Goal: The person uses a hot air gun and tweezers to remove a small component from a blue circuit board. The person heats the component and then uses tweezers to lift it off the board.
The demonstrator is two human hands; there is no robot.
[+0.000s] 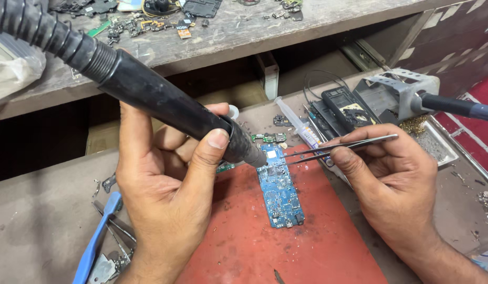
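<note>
A worn grey workbench (39, 210) fills the lower frame, with a rough wooden shelf (244, 31) across the top strewn with small electronic scraps. At the lower left lie a blue-handled tool (94, 239) and some bits of metal. A red mat (286, 247) covers the bench in the lower centre.

The left hand (167, 179) rises from the lower left, fingers curled and thumb pressed along a black hot-air handpiece (149, 92), which slants down from the upper left on a ribbed hose. Its nozzle points at the top end of a blue circuit board (279, 192). That board lies flat on the red mat at centre frame, long and narrow, dotted with tiny chips and silver shields.

The right hand (391, 173) comes in from the lower right, thumb and fingers pinching metal tweezers (338, 146). Their tips reach the board's top edge; whether they hold a part there is hard to tell. Behind them lies a syringe (299, 123), and at the upper right stands a grey soldering-iron stand (399, 94) beside a dark phone frame (346, 108).
</note>
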